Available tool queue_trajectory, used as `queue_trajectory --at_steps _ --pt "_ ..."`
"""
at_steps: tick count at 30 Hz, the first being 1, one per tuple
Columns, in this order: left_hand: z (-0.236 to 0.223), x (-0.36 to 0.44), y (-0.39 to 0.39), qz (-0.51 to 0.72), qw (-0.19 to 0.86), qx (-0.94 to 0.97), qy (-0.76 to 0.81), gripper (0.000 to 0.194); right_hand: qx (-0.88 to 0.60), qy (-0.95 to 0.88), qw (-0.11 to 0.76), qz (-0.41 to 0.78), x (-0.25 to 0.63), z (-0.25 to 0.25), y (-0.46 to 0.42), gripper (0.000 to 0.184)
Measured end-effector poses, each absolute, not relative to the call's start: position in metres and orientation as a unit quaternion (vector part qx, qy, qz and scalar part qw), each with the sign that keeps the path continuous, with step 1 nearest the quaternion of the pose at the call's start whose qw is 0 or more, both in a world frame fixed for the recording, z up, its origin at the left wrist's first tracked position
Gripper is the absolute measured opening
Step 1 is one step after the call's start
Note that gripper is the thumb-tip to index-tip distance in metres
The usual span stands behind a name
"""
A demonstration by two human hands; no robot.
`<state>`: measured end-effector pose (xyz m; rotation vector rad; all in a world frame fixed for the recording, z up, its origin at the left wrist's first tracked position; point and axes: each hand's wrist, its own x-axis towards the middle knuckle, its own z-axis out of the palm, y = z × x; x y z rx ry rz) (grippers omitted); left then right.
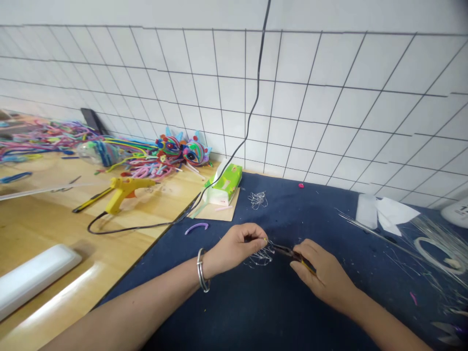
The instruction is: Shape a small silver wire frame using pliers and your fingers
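Silver wire (263, 257), pinched in my left hand (236, 247), right hand (323, 273) gripping pliers (288, 252): apparently mid-work. Bundle (258, 200) at 12 o'clock seems done; strands (433, 236) at 3 o'clock look unworked.

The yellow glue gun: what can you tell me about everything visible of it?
The glue gun looks plastic: yellow body and handle, orange trigger, nozzle pointing right in the picture. It lies on its side on the wooden table, black cord leaving its handle. A knife lies beside it, perhaps touching; nobody holds the gun.

Dark pliers (291, 254), slanted, thin tangled wire (263, 256)
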<state>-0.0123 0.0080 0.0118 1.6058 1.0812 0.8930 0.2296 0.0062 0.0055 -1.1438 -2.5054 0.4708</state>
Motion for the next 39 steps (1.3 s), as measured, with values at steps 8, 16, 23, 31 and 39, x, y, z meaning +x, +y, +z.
queue_trajectory --at_steps 8,16,23,31,39 --pt "0.013 -0.012 0.006 0.356 0.444 0.686 0.453 0.012 -0.407 -0.883 0.196 0.128 0.231 -0.001 0.005 0.016" --pt "0.012 -0.011 0.005 0.351 0.45 0.688 0.448 0.009 -0.401 -0.883 0.219 0.103 0.23 -0.006 0.006 0.016" --pt "0.006 -0.01 0.005 0.361 0.539 0.639 0.413 0.013 -0.39 -0.882 0.246 0.093 0.227 -0.009 0.004 0.015" --pt "0.004 -0.007 0.003 0.38 0.56 0.618 0.399 0.013 -0.401 -0.875 0.241 0.124 0.223 -0.01 0.001 0.016" --pt "0.006 -0.006 0.002 0.385 0.536 0.632 0.405 0.01 -0.403 -0.874 0.237 0.13 0.224 -0.015 0.0 0.015"
